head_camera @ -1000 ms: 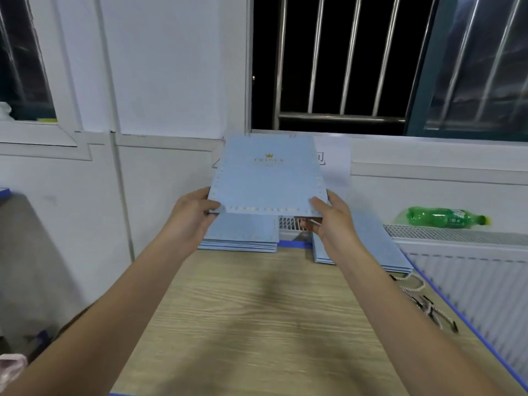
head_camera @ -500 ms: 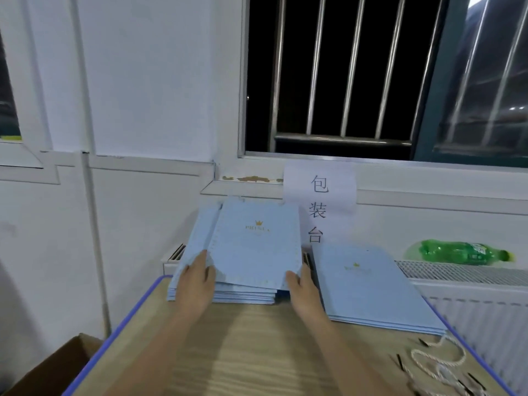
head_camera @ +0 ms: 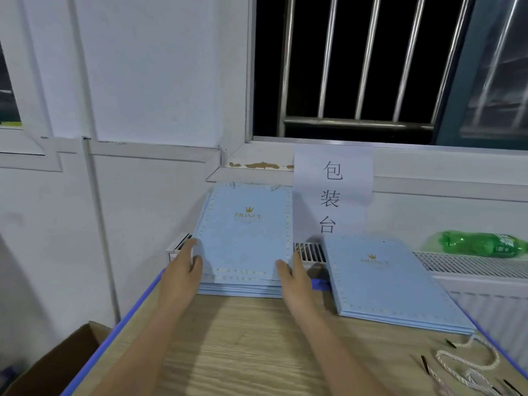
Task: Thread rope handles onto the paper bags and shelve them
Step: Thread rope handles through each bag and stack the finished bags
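bag: flat on top of the left stack, far table edge
left hand: I keep fingers straight against its side
right hand: same, squaring
step: shelving a finished bag, I judge
next: take a fresh bag from right stack, plus rope

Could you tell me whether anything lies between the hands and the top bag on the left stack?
Nothing visible does. The left hand and right hand already rest against the two sides of the top bag, which lies flat on the left stack. The rope handles lie apart, near the table's right edge.
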A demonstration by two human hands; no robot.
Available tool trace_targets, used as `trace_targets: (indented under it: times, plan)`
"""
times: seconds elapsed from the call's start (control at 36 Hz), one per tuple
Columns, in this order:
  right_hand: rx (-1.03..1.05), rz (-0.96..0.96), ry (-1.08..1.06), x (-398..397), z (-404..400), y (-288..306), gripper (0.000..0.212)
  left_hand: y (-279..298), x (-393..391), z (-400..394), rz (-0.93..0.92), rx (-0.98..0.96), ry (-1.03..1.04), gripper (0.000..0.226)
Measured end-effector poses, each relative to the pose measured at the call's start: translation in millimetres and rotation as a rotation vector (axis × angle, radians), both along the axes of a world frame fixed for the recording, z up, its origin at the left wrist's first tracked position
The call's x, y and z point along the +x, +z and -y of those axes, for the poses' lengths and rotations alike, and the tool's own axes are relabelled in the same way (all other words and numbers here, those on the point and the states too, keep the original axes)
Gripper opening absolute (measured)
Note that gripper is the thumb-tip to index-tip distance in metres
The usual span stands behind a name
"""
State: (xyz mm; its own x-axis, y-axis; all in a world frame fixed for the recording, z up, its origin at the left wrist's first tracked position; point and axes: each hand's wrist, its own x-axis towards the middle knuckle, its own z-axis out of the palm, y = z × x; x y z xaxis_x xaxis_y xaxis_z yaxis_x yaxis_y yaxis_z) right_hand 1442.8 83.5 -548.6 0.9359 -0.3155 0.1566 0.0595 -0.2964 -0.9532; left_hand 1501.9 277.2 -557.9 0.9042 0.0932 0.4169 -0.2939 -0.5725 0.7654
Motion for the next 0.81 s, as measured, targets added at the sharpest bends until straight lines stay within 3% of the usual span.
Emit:
trace_targets:
  times: [0.36, 0.44, 0.53, 0.61, 0.72, 0.81]
  plan:
    - [-0.037, -0.064, 0.013, 10.5, 4.9, -6.3, 0.053, -9.7, 2.4, -0.4, -0.107, -0.246, -0.091, 0.053]
    - [-0.086, -0.085, 0.029, 12.1, 4.1, -8.2, 0.057, -4.7, -1.9, -5.4, -0.153, -0.406, -0.234, 0.062]
    - [-0.098, -0.067, 0.075, 8.6, 4.0, -8.3, 0.061, -2.9, -8.2, -15.2, -0.162, -0.292, -0.399, 0.076]
    - [-0.001, 0.007, 0.182, 1.3, 6.2, -6.9, 0.083, -6.3, -6.0, -23.3, -0.161, -0.136, -0.424, 0.114]
    - [-0.138, 0.078, 0.222, 0.7, 9.5, -11.2, 0.103, -5.4, -7.0, -21.3, -0.118, -0.138, -0.428, 0.11]
    - [-0.172, 0.079, 0.214, 3.1, 10.0, -13.3, 0.107, -7.2, -3.2, -27.2, -0.134, -0.042, -0.399, 0.128]
